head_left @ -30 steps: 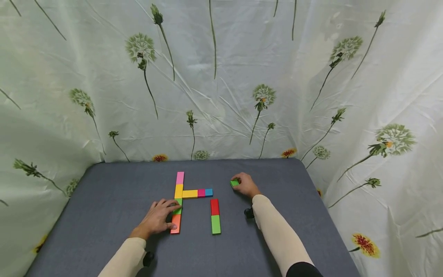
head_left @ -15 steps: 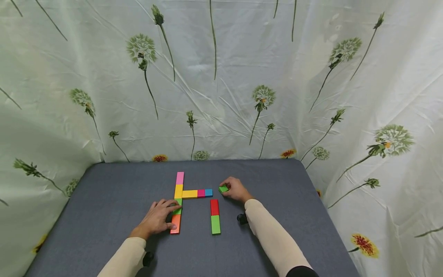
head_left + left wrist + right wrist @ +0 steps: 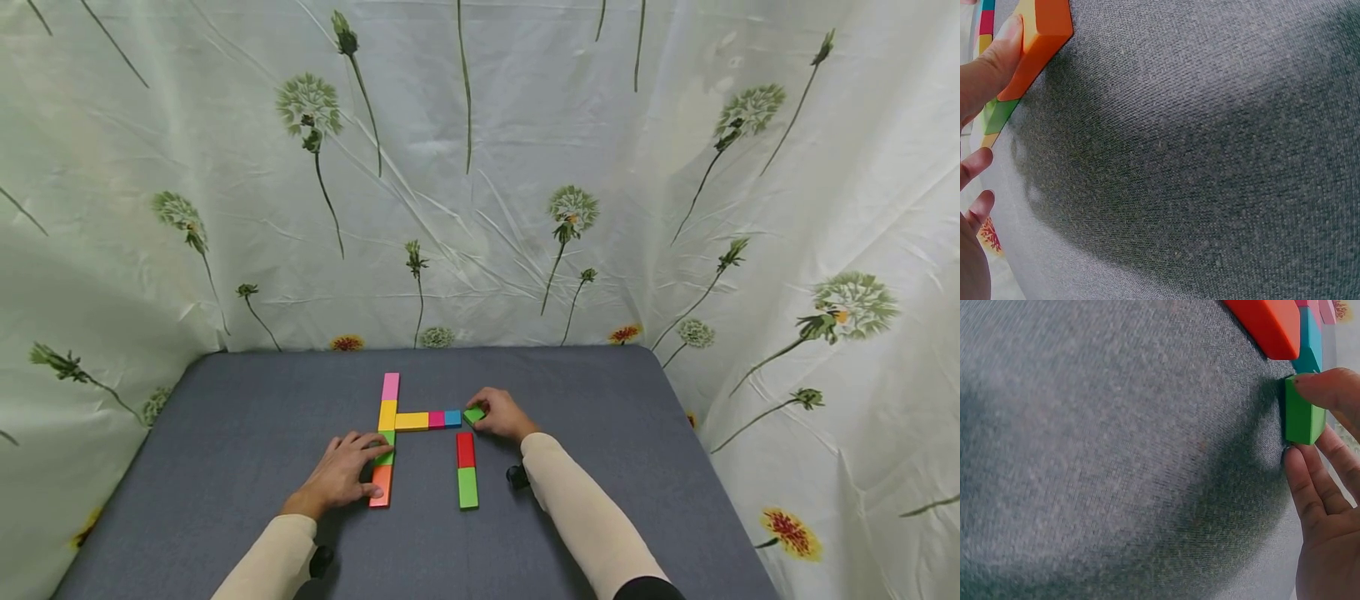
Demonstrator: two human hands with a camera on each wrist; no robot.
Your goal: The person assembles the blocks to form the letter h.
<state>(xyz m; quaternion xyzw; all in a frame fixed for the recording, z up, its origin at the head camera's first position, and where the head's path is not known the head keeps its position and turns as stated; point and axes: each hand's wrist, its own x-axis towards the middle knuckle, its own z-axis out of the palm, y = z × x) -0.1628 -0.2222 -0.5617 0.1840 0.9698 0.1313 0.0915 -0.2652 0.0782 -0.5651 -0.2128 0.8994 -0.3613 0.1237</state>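
Note:
My right hand [image 3: 504, 414] pinches a small green block [image 3: 473, 415] between thumb and fingers. It is just right of the blue block [image 3: 452, 418], tilted against the row that the blue block ends. In the right wrist view the held green block [image 3: 1300, 419] is low over the cloth, by the red block [image 3: 1275, 331]. My left hand [image 3: 341, 471] lies over the left column, its thumb on the orange block [image 3: 381, 485] and fingertips at a green block [image 3: 386, 450]. In the left wrist view the thumb rests on top of the orange block [image 3: 1050, 31].
Pink [image 3: 391, 386] and yellow [image 3: 387, 414] blocks top the left column. A yellow bar [image 3: 412, 422] and a magenta block [image 3: 437, 419] run right to the blue one. A red block [image 3: 466, 450] and a light green block [image 3: 468, 488] stand in line on the grey table [image 3: 585, 375].
My right hand has moved left with the small green block, from the open cloth to beside the blue block. The left hand has stayed in place.

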